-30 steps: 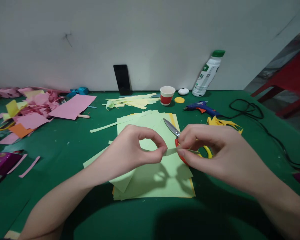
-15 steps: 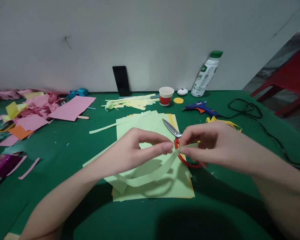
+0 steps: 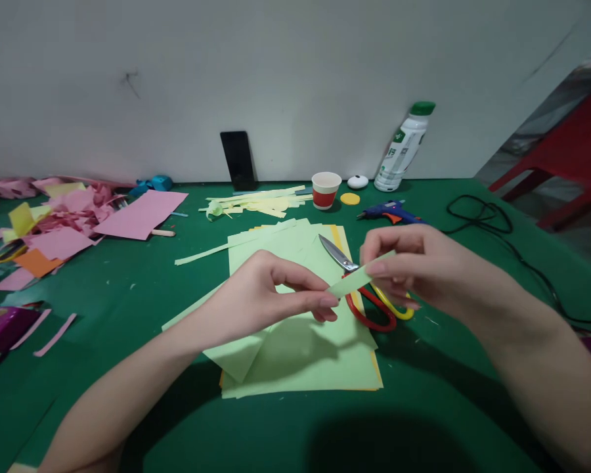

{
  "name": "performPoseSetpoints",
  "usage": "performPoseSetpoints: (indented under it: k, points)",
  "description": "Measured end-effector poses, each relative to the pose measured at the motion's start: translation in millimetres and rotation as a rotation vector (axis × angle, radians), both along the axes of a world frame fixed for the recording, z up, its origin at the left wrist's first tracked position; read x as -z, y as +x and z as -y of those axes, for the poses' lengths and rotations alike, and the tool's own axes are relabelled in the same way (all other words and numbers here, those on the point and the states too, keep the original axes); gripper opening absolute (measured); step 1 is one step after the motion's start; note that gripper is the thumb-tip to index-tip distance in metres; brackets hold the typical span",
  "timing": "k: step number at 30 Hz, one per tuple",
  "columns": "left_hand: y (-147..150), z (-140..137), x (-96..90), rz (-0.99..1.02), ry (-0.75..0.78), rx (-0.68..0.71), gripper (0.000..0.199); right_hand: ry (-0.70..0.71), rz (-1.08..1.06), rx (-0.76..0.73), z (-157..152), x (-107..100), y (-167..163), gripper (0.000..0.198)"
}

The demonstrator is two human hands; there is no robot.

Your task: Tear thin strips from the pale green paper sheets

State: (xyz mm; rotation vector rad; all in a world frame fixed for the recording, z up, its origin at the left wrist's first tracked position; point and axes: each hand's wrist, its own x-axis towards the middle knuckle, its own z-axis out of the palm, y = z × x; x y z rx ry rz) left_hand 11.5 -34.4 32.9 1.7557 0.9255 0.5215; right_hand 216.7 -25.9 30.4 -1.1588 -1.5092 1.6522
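Observation:
A light green paper strip (image 3: pixel 350 282) is stretched between my two hands above the paper stack. My left hand (image 3: pixel 288 289) pinches its left end between thumb and fingers. The other end is gripped by my right hand (image 3: pixel 404 266), thumb pressed on top. Beneath lies a stack of light green paper sheets (image 3: pixel 295 368), with yellow-orange edges showing under it. Scissors (image 3: pixel 372 318) with red and yellow handles rest on the stack's right side, blades pointing away, partly covered by my right hand. A loose green strip (image 3: pixel 201 254) reaches off the stack to the left.
Cut strips (image 3: pixel 261 200), a paper cup (image 3: pixel 326 190), a yellow disc (image 3: pixel 350 198), a white oval case (image 3: pixel 357 182), a bottle (image 3: pixel 404 148) and a phone (image 3: pixel 239 161) line the wall. A glue gun (image 3: pixel 391 211) trails its cord rightward. Pink paper scraps (image 3: pixel 69 243) lie left.
My left hand has closed on the strip, which earlier hung in a long curve from my right hand. My right hand has risen slightly, and the strip is now straight between both hands.

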Motion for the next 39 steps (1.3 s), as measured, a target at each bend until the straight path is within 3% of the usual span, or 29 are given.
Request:
performPoseSetpoints:
  k: [12, 15, 18, 21, 24, 27, 39]
  points:
    - [-1.1, -4.6, -5.5, -0.026, 0.074, -0.092, 0.021, 0.028, -0.442, 0.551, -25.2, -18.6, 41.2, 0.022]
    - [-0.9, -5.1, -4.2, 0.056, 0.031, -0.133, 0.018, 0.045, -0.461, 0.423, -22.9, -13.5, 34.0, 0.012]
    - [0.0, -4.0, -3.4, 0.086, 0.008, -0.165, 0.017, 0.13, -0.277, 0.115, -10.3, -4.0, 10.6, 0.03]
    - [1.1, -3.4, -2.6, 0.059, 0.005, -0.151, 0.017, 0.164, -0.042, 0.041, 5.2, 5.0, -13.6, 0.013]
    - [1.5, -4.3, -1.9, 0.042, -0.019, -0.118, 0.017, 0.193, -0.043, 0.09, 12.1, 9.0, -22.8, 0.006]
    - [1.0, -4.7, -2.5, 0.039, -0.057, -0.095, 0.019, 0.183, -0.17, 0.219, 9.2, 7.4, -18.2, 0.013]
    - [-8.4, -4.7, -9.5, -0.076, -0.006, 0.003, 0.02, 0.258, -0.383, 0.662, -6.7, -18.4, 16.4, 0.03]
